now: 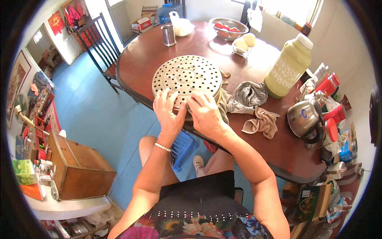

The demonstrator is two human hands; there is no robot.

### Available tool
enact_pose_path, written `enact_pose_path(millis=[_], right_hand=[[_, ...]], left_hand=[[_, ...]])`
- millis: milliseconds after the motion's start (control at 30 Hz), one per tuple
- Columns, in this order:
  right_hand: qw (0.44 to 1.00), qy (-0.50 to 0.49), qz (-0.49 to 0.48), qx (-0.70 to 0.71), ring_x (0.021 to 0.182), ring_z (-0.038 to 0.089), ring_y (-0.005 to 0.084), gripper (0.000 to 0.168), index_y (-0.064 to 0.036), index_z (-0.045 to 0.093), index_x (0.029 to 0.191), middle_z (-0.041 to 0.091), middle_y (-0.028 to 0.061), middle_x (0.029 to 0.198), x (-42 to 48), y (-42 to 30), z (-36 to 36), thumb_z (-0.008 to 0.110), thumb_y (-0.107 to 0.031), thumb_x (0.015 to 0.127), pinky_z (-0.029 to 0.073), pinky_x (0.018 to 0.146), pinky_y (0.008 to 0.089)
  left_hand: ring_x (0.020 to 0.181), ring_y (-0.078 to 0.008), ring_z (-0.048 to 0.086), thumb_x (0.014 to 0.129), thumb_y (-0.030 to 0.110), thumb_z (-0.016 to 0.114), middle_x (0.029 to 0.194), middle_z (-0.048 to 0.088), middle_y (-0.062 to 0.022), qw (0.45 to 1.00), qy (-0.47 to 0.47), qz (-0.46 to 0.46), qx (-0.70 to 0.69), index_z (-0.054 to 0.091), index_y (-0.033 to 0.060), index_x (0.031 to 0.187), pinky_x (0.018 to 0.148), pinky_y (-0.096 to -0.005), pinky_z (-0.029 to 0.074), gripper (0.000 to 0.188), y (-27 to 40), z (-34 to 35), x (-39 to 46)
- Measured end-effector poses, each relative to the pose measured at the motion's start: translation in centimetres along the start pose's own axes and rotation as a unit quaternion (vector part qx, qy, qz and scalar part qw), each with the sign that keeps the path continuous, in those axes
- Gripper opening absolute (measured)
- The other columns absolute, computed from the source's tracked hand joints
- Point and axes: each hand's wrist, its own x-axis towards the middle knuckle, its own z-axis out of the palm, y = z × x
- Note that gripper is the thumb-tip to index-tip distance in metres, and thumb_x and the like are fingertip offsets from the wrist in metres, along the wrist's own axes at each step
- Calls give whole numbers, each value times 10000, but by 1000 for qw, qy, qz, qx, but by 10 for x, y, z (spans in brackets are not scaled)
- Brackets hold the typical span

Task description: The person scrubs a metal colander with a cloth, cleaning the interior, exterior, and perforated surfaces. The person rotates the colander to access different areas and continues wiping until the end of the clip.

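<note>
A round perforated metal steamer plate (187, 76) lies near the edge of the dark red table in front of me. My left hand (169, 107) rests on its near left rim with the fingers spread over the top. My right hand (206, 112) is at the near rim, its fingers bent around something small and dark that I cannot make out. Whatever is under the plate is mostly hidden. Just to the right lie a crumpled grey cloth (248, 97) and a beige-pink rag (262, 123).
On the dark red table (137, 56) stand a metal cup (169, 35), a white plastic bag (180, 25), a glass bowl of tomatoes (228, 29), a small dish with yellowish fruit (242, 44), a green thermos flask (288, 65) and a steel kettle (304, 118). A blue plastic stool (183, 149) is below the edge.
</note>
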Motion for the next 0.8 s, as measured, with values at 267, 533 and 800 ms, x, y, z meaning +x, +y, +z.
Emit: enact_pose_path(millis=[267,533,800], right_hand=[[985,16,168,-26,893,551,416,109,17,650,827,596,229,908,49,124,-1,625,-62,757,445,829,469],[994,12,108,-17,865,599,366,138,0,661,855,619,185,860,14,58,-16,678,-24,721,487,770,414],[974,-15,221,-44,827,577,387,118,20,662,830,598,193,852,67,130,4,676,-68,752,462,749,448]], left_hand=[[1189,-385,439,745,230,699,1192,560,-139,997,20,10,-77,673,96,1026,1034,-497,318,313,-12,9,-2],[1145,-376,445,695,278,679,1189,543,-139,996,44,26,-79,646,102,1006,1022,-554,298,359,-33,12,-9],[1130,-367,454,684,268,667,1183,537,-135,993,43,19,-107,635,103,988,1024,-583,281,348,-29,18,-4]])
